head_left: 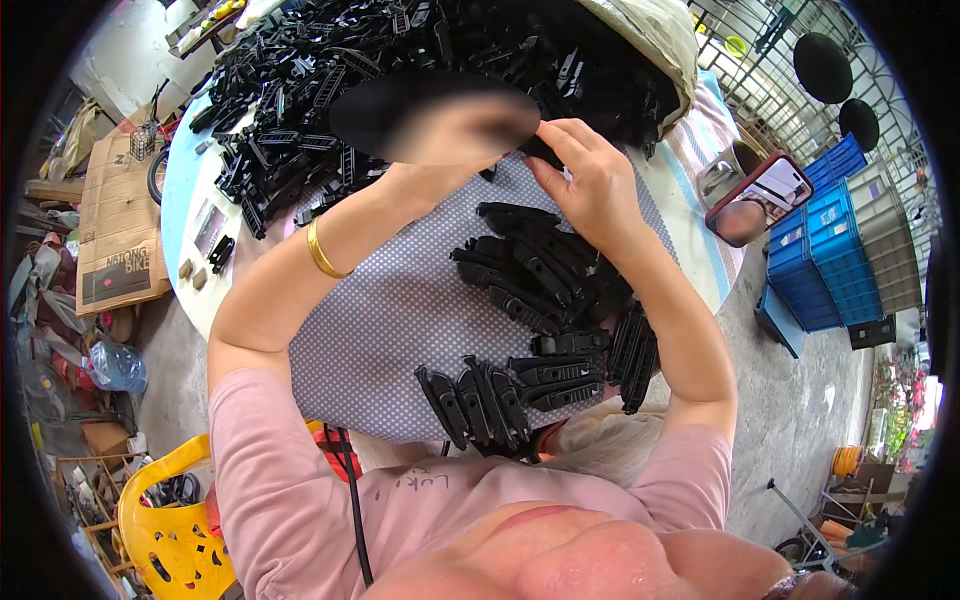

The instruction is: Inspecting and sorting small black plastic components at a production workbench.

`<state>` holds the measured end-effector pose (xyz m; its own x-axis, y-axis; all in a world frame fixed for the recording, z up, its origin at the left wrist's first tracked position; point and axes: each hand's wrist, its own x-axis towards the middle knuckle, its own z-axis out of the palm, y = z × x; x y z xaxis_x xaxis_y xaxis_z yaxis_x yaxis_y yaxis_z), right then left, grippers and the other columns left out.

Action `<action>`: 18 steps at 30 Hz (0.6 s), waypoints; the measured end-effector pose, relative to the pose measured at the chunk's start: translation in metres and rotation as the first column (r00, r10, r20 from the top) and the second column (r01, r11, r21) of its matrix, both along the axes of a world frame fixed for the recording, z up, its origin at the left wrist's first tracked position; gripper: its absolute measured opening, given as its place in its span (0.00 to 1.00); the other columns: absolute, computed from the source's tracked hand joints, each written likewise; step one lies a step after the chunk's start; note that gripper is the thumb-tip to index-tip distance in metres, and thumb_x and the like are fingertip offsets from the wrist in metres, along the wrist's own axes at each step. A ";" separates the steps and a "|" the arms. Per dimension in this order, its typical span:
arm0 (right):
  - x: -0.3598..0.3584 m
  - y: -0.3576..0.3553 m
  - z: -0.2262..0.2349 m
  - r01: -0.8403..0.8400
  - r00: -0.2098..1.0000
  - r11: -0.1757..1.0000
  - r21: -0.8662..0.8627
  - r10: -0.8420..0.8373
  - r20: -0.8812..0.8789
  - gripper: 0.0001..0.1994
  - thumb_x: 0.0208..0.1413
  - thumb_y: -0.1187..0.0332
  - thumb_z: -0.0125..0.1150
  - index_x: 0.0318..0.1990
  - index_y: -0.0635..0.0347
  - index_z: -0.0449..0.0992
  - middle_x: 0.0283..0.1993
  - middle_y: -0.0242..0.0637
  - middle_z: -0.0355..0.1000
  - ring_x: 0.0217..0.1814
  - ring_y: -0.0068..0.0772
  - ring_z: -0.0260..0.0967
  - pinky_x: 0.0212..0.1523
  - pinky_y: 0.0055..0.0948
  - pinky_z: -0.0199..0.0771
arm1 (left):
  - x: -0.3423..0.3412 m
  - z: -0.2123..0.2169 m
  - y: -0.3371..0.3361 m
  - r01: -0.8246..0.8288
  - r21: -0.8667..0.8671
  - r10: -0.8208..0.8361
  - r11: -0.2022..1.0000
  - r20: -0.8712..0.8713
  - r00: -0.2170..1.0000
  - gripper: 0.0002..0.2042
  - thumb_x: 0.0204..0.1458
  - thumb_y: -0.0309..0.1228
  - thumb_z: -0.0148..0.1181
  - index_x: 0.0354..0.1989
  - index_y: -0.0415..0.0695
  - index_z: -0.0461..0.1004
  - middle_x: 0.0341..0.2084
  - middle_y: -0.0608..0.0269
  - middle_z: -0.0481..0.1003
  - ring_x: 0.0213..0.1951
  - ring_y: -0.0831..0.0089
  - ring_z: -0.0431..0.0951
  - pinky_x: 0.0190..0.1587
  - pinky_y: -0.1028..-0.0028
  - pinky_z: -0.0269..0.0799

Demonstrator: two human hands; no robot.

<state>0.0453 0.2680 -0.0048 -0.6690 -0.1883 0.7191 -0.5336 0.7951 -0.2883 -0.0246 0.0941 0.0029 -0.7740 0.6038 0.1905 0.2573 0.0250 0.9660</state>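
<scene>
Over the far side of the table, my two hands come together. My right hand (592, 188) is closed, thumb and fingers on a small black plastic part (541, 150), most of which is hidden. Beside it, my left hand (455, 135) is smeared by a dark blurred patch, so its fingers do not show. Beyond both hands spreads a large heap of black plastic parts (290, 110), some ladder-like. Nearer to me, by my right forearm, a pile of long black plastic pieces (530, 270) lies on the dotted cloth (370, 330). Several similar pieces stand in rows (475, 400) at the near edge.
A phone (760, 200) leans upright at the table's right side, against a shiny metal cup. Blue crates (820, 255) are stacked on the floor at right. A yellow chair (175, 520) stands at lower left, a cardboard box (120, 220) at far left. A pale sack (665, 50) borders the heap.
</scene>
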 end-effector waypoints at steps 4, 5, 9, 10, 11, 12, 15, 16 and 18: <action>0.002 -0.001 0.001 0.040 0.995 0.996 0.078 -0.032 -0.091 0.18 0.41 0.73 0.66 0.44 0.60 0.75 0.39 0.39 0.72 0.42 0.42 0.70 0.39 0.30 0.72 | 0.009 0.005 0.003 -0.003 0.074 0.000 0.997 0.045 0.999 0.18 0.50 0.21 0.58 0.51 0.35 0.69 0.38 0.61 0.75 0.38 0.80 0.74 0.43 0.82 0.71; 0.002 -0.001 0.000 0.040 0.995 0.996 0.078 -0.033 -0.091 0.18 0.41 0.73 0.66 0.44 0.60 0.75 0.39 0.39 0.72 0.42 0.42 0.70 0.39 0.30 0.72 | 0.009 0.004 0.002 -0.003 0.074 0.000 0.997 0.046 0.999 0.18 0.50 0.21 0.58 0.51 0.35 0.69 0.38 0.61 0.75 0.38 0.80 0.74 0.43 0.82 0.71; -0.006 -0.003 -0.006 -0.027 0.998 0.975 -0.219 0.039 0.051 0.22 0.40 0.70 0.69 0.47 0.60 0.73 0.41 0.36 0.73 0.44 0.34 0.70 0.43 0.26 0.70 | 0.002 0.004 -0.001 0.048 0.117 -0.042 0.992 -0.051 0.998 0.18 0.48 0.22 0.60 0.50 0.36 0.70 0.40 0.60 0.75 0.38 0.79 0.75 0.44 0.81 0.72; -0.008 -0.002 -0.006 -0.042 0.990 0.912 -0.408 0.093 0.105 0.24 0.41 0.68 0.70 0.49 0.61 0.72 0.42 0.35 0.73 0.44 0.30 0.70 0.44 0.25 0.69 | 0.000 0.005 -0.001 0.097 0.159 -0.079 0.982 -0.115 0.990 0.18 0.49 0.22 0.60 0.50 0.37 0.70 0.41 0.59 0.75 0.38 0.79 0.75 0.44 0.81 0.72; -0.008 0.001 -0.004 -0.041 0.990 0.912 -0.407 0.092 0.106 0.24 0.41 0.68 0.70 0.49 0.61 0.72 0.42 0.35 0.73 0.44 0.30 0.70 0.44 0.25 0.69 | -0.001 0.008 -0.002 0.097 0.160 -0.080 0.982 -0.113 0.990 0.18 0.49 0.22 0.60 0.50 0.37 0.70 0.41 0.59 0.75 0.38 0.79 0.75 0.44 0.81 0.72; -0.006 0.008 0.001 -0.067 0.918 0.872 -0.485 0.244 0.313 0.25 0.41 0.67 0.70 0.50 0.61 0.71 0.42 0.34 0.73 0.44 0.27 0.70 0.45 0.25 0.69 | -0.003 0.012 -0.004 0.101 0.065 -0.086 0.993 -0.203 0.976 0.18 0.48 0.21 0.59 0.50 0.37 0.70 0.41 0.59 0.75 0.39 0.78 0.75 0.44 0.81 0.72; -0.006 0.014 0.003 -0.057 0.827 0.895 -0.443 0.291 0.482 0.25 0.42 0.66 0.70 0.49 0.62 0.71 0.40 0.34 0.74 0.42 0.23 0.70 0.45 0.24 0.69 | -0.006 0.010 -0.004 0.087 0.015 -0.079 0.996 -0.305 0.949 0.16 0.49 0.23 0.60 0.47 0.36 0.71 0.35 0.58 0.77 0.35 0.77 0.78 0.39 0.81 0.73; -0.006 0.014 0.003 -0.050 0.876 0.938 -0.343 0.206 0.435 0.23 0.42 0.66 0.70 0.47 0.63 0.72 0.38 0.35 0.74 0.40 0.23 0.70 0.44 0.23 0.69 | -0.004 0.010 -0.004 0.060 -0.053 -0.075 0.997 -0.344 0.936 0.15 0.49 0.23 0.60 0.46 0.36 0.71 0.34 0.57 0.77 0.35 0.76 0.78 0.39 0.80 0.74; -0.004 0.014 0.004 -0.033 0.917 0.970 -0.242 0.126 0.379 0.21 0.42 0.67 0.70 0.45 0.63 0.74 0.36 0.36 0.75 0.39 0.22 0.71 0.42 0.22 0.69 | -0.003 0.011 -0.005 0.030 -0.121 -0.074 0.992 -0.379 0.922 0.14 0.49 0.23 0.59 0.45 0.36 0.72 0.33 0.57 0.77 0.36 0.75 0.79 0.40 0.79 0.74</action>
